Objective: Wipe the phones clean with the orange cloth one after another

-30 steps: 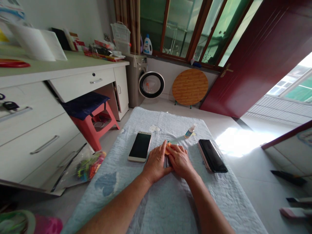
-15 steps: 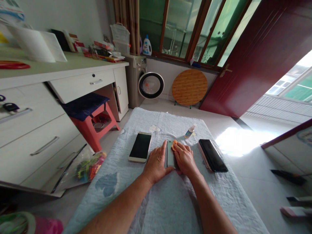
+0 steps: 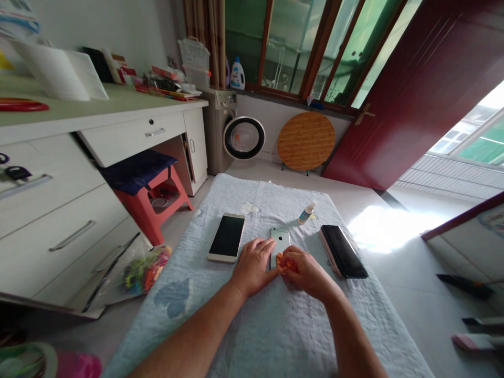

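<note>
A silver-grey smartphone (image 3: 280,239) lies back side up on the cloth, a dark apple mark near its top. My left hand (image 3: 254,265) holds it in place, fingers over its left edge and thumb by the lower end. Pinched in my right hand (image 3: 305,268) is a crumpled orange cloth (image 3: 280,262), touching the phone's lower part. To the left lies a gold-and-white smartphone (image 3: 227,238), dark screen up. A black smartphone (image 3: 344,251) rests at the right on something pinkish. Behind them stands a small spray bottle (image 3: 306,213) with a white cap.
A pale blue quilted cloth (image 3: 252,325) covers the surface under the phones. Left are a red stool (image 3: 169,202) and a white desk (image 3: 122,123). A washing machine (image 3: 218,126) with its door open and a round wooden tabletop (image 3: 306,140) stand beyond.
My right hand has drawn the orange cloth from the phone's top down to its lower end, baring the apple mark. My left fingers have bent in over the phone's left edge.
</note>
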### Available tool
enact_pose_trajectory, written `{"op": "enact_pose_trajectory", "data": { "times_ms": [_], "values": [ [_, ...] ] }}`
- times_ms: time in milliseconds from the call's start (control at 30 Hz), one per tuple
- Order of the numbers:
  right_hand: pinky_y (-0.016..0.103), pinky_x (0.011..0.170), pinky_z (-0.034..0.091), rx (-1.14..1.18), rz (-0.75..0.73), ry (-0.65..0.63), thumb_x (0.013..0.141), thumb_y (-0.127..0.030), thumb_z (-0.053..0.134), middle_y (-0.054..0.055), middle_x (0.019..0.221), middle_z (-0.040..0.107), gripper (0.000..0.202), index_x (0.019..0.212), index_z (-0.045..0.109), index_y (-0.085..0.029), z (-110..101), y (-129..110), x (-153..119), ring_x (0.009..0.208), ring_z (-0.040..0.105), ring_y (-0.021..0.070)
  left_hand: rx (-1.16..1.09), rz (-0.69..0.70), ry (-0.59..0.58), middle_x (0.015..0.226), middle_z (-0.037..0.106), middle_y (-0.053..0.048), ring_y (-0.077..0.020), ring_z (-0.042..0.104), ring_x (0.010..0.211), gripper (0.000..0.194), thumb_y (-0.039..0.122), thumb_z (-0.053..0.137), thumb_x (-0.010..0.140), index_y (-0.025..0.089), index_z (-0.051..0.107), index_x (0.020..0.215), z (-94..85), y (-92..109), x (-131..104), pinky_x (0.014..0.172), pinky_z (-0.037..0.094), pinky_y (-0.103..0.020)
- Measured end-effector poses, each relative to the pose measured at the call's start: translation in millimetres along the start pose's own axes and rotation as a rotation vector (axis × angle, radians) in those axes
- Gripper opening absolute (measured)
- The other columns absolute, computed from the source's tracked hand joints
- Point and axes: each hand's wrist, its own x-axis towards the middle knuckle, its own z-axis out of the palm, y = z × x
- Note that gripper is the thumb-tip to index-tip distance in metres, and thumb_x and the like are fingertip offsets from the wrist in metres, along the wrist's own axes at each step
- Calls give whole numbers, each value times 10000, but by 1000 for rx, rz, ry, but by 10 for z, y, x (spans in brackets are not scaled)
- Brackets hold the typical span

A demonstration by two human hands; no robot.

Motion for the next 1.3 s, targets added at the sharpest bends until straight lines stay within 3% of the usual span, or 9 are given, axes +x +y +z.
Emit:
{"op": "enact_pose_trajectory", "data": {
  "times_ms": [133,267,400,567,767,967,1133,1300],
  "values": [
    [222,692,425,49,20,3,757,-89,536,-1,836,597,135,741,631,-183,15,80,5,732,565,115,2,-2,-13,1405,528,-65,-312,460,1254,631,530,675,794,226,520,1324,-12,10,5,1058,375,-482],
    [258,768,446,15,63,197,787,-97,497,28,875,622,174,794,653,-175,144,241,115,814,590,144,18,3,-30,1413,521,-67,-310,450,1270,609,475,703,779,225,536,1308,-40,30,15,1076,357,-489],
    [336,924,428,-87,51,363,841,-138,458,83,1077,639,274,1003,677,-171,255,392,261,1000,572,190,24,13,-41,1421,510,-89,-310,451,1278,606,448,709,772,205,540,1300,-53,37,18,1084,345,-492],
    [392,982,387,-227,106,402,917,-192,403,120,1280,577,370,1206,633,-166,301,469,363,1097,523,223,39,27,-26,1417,511,-101,-316,447,1282,581,409,717,758,196,561,1275,-35,34,9,1086,338,-488],
    [340,918,407,-248,203,459,935,-199,366,109,1150,621,360,1107,681,-169,289,471,336,1020,539,213,46,51,2,1397,529,-99,-310,466,1250,575,399,724,735,202,573,1254,-23,48,0,1077,338,-488],
    [328,861,425,-281,240,610,875,-145,379,106,1059,612,327,1033,664,-172,205,453,188,975,534,218,60,47,33,1334,580,-88,-319,503,1182,541,455,733,716,222,608,1188,-65,81,5,1049,345,-509],
    [356,806,395,-461,335,583,840,-119,429,95,947,617,250,963,633,-197,166,380,85,894,513,240,51,15,89,1161,655,-80,-288,545,1086,381,426,670,803,212,630,1116,-109,122,14,989,389,-468],
    [402,783,372,-585,379,647,801,-152,513,134,1156,559,220,948,663,-216,156,277,42,970,469,285,86,-24,119,1083,675,-61,-263,559,1026,253,286,565,878,221,631,1113,-105,122,25,982,381,-459]
  ]
}}
